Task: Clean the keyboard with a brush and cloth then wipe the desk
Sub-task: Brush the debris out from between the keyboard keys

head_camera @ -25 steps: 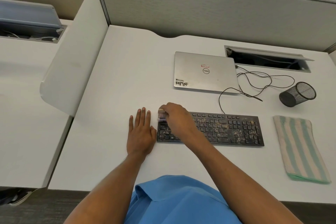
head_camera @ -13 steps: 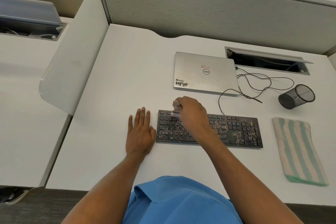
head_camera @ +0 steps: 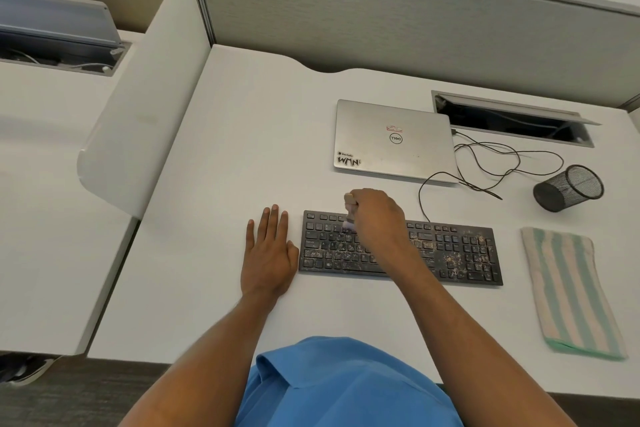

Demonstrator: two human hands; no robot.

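Here, brush (head_camera: 349,210) on dusty keyboard (head_camera: 460,253).

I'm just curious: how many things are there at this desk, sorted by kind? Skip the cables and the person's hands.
keyboard: 1
laptop: 1
brush: 1
striped cloth: 1
mesh cup: 1
Total: 5
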